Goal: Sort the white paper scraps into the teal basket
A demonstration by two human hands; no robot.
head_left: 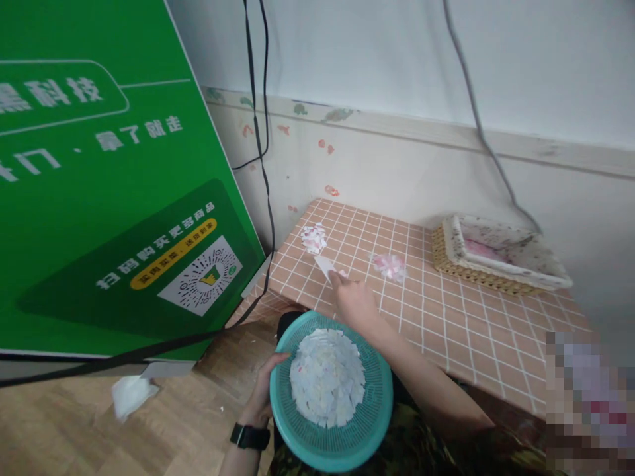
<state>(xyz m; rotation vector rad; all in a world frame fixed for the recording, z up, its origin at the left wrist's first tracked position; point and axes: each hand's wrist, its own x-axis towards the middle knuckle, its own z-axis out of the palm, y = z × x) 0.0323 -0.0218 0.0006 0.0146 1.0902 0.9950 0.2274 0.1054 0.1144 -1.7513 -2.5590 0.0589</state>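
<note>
My left hand (265, 383) grips the left rim of a round teal plastic basket (381, 396), thumb over the edge. The basket sits at my lap and holds a heap of small white paper pieces (327, 377). Over the tabletop, my right hand (353, 297) is closed on a flat white strip (324, 267), perhaps card or paper. Just beyond the strip's tip lies a small pile of white and pinkish scraps (313, 238). A second pile, of pink and white scraps (390, 267), lies to the right of that hand.
A wicker basket (486, 274) with a cloth lining stands against the wall on the checked table (421, 311). At left rises a big green panel (124, 264), with black cables (268, 198) hanging before it. A white plastic bag (131, 396) lies on the floor. Someone's blurred shape (590, 396) is at right.
</note>
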